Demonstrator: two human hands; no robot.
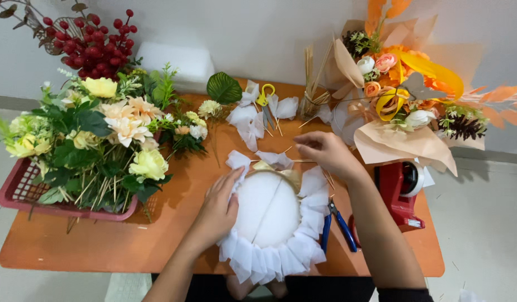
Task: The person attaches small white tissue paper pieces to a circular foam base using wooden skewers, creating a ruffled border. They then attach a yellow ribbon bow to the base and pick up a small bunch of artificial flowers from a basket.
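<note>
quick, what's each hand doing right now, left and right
Left hand: open, flat on the white foam ball's left side, holding nothing.
Right hand: fingers pinched above the ball; what it holds cannot be told.

We see the left hand (218, 208) resting flat on the left edge of the white foam dome (268, 210), which is ringed with white paper ruffles (269, 258). The right hand (325, 152) pinches at its top edge. Blue-handled pliers (338, 223) lie just beside the dome on the orange table (102, 246).

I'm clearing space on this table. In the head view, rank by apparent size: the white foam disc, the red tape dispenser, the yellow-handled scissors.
1. White foam disc
2. Red tape dispenser
3. Yellow-handled scissors, though they lie farther from the camera.
</note>
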